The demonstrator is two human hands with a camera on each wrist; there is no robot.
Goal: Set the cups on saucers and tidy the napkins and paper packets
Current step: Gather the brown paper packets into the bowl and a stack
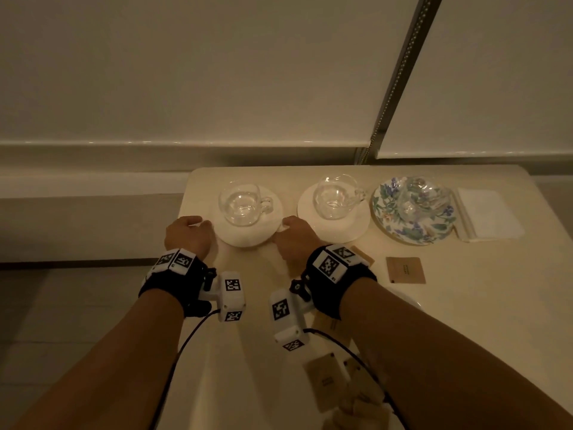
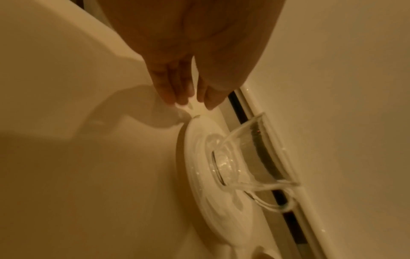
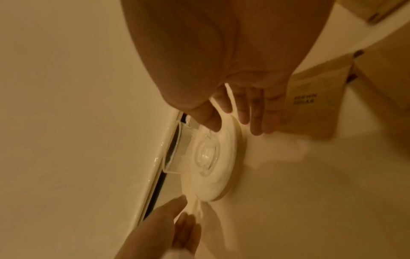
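On pale tabletop (image 1: 242, 352), at twelve o'clock: clear glass cup (image 1: 240, 202) upright on round white saucer (image 1: 248, 235). Right hand (image 1: 293, 235) at three o'clock of saucer, thumb and fingers pinching rim. Left hand (image 1: 189, 232) at nine o'clock, fingers extended, tips just off rim, holding nothing. Brown paper packet (image 1: 405, 270) near, at four o'clock.

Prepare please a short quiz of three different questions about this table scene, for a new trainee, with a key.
1. True or false: every glass cup stands on a saucer.
2. How many saucers are plain white?
3. What lies right of the floral saucer? A) a white napkin B) a spoon C) a brown packet

Key:
1. True; all three glass cups stand on saucers.
2. Two; the left white saucer sits between the left hand and right hand.
3. A, the white napkin.
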